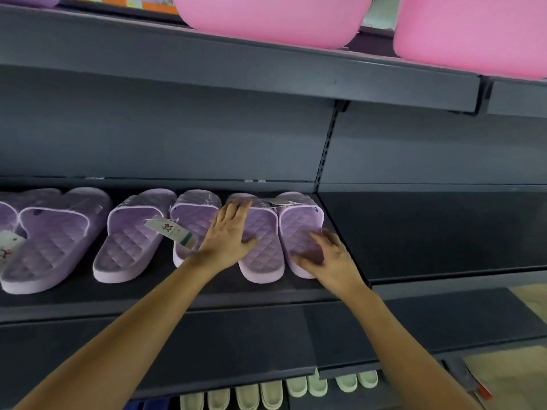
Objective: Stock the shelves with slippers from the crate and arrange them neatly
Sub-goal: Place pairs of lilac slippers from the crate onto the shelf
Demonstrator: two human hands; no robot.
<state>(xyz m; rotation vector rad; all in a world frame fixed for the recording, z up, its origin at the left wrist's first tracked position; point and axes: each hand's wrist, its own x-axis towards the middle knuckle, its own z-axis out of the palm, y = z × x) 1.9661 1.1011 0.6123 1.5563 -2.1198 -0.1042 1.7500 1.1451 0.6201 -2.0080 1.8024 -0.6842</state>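
Resting with fingers spread, the left hand (pixel 229 232) presses one lilac quilted slipper (pixel 263 251); the right hand (pixel 328 255), fingers loosely straight, lies on the partner slipper (pixel 299 229) beside it, both on the dark shelf (pixel 207 294).

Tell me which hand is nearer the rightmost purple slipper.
Right. The right hand rests on the rightmost purple slipper; the left hand lies on the neighbouring slipper to its left.

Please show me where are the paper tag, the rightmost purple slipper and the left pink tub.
paper tag (pixel 168 230): head view, on its printed white face.
rightmost purple slipper (pixel 299 224): head view, on its quilted footbed.
left pink tub (pixel 266 19): head view, on its side wall.
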